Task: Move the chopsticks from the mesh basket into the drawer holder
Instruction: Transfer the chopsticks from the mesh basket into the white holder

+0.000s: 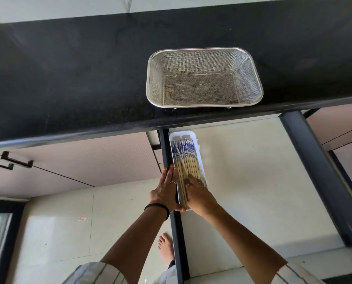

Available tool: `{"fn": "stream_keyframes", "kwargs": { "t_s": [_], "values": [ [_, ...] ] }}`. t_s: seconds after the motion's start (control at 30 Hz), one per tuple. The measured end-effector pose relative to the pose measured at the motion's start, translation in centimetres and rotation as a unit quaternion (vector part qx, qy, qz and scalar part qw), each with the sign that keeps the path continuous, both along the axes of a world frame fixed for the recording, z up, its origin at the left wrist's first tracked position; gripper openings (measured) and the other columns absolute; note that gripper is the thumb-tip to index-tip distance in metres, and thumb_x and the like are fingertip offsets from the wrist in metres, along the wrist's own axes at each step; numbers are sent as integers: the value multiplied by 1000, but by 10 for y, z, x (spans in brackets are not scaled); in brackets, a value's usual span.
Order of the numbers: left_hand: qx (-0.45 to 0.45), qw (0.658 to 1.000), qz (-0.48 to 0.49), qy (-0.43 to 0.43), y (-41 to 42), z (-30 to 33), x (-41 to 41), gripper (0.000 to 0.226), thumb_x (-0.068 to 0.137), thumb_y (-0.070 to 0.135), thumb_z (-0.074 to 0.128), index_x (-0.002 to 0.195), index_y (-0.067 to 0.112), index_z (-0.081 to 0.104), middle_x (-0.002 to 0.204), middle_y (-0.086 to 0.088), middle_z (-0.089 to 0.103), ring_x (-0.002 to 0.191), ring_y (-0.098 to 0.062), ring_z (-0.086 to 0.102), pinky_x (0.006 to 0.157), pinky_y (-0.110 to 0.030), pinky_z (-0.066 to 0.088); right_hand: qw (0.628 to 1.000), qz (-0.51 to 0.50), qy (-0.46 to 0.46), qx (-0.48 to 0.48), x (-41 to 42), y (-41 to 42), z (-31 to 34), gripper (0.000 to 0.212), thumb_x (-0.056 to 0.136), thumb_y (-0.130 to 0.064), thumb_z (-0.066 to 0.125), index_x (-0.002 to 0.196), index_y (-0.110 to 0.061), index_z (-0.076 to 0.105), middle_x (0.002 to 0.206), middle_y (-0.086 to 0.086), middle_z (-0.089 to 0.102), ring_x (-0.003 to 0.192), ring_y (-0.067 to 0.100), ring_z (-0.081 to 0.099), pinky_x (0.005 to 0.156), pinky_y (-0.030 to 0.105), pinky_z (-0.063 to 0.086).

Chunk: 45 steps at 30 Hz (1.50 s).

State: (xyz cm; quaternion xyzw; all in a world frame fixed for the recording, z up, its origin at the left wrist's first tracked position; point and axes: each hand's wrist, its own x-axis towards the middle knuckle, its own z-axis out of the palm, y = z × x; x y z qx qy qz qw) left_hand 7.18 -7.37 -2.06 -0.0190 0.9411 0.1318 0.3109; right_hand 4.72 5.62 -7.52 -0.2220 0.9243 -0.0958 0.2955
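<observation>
In the holder (193,133), chopsticks (186,160) lie lengthwise, patterned ends toward the counter; both hands flat.

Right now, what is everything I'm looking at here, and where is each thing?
basket: one, silver mesh, on the counter, nothing in it
counter: one, black, across the top
holder: one, white, long, at the drawer's left side
chopsticks: one bundle, tan with blue-and-white ends, lying in the holder
drawer: one, pale floor, dark frame, pulled open below the counter
cabinet handles: two, black, at left
foot: one, bare, on the floor
left hand: flat along the holder's left side
right hand: fingers resting on the chopsticks
</observation>
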Motion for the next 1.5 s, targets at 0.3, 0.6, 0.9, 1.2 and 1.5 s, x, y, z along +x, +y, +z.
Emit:
{"fn": "stream_keyframes", "kwargs": {
  "t_s": [0.3, 0.6, 0.9, 1.2, 1.5],
  "values": [
    [1, 1000, 2, 6, 0, -4, 0, 132, 68, 55, 77, 150, 16, -20, 157, 7, -24, 145, -15, -22, 106, -40, 44, 997, -70, -19, 4, 5, -4, 3, 87, 91, -25, 62, 152, -1, 4, 161, 14, 6, 148, 34, 11, 119, 46, 24],
    [10, 1000, 9, 10, -1, -5, 1, 133, 67, 53, 78, 150, 17, -19, 158, 7, -24, 145, -14, -21, 106, -41, 43, 1000, -24, 7, 3, 4, -4, 1, 86, 89, -28, 63, 153, -7, 8, 161, 12, 9, 147, 32, 20, 119, 45, 25],
    [2, 1000, 1, 11, -1, -6, 1, 133, 67, 55, 77, 149, 16, -20, 157, 7, -25, 145, -15, -22, 105, -41, 44, 999, -50, -4, 1, 2, -2, 3, 86, 89, -22, 64, 152, -2, 10, 162, 13, 1, 148, 34, 11, 120, 44, 22],
    [4, 1000, 3, 8, -1, -4, 0, 131, 69, 50, 78, 150, 14, -18, 158, 6, -23, 145, -15, -22, 110, -40, 39, 1000, 11, 9, -20, 1, -8, 2, 85, 87, -30, 65, 153, -11, 15, 163, 7, 1, 150, 24, 10, 121, 41, 21],
    [-3, 1000, -9, 4, -1, -5, 0, 132, 68, 57, 75, 148, 17, -21, 157, 6, -25, 144, -15, -24, 109, -40, 40, 999, -46, 26, -13, -4, -8, 2, 80, 96, -31, 50, 152, -2, 0, 161, 18, 4, 150, 30, 7, 121, 42, 15]
  ]
}}
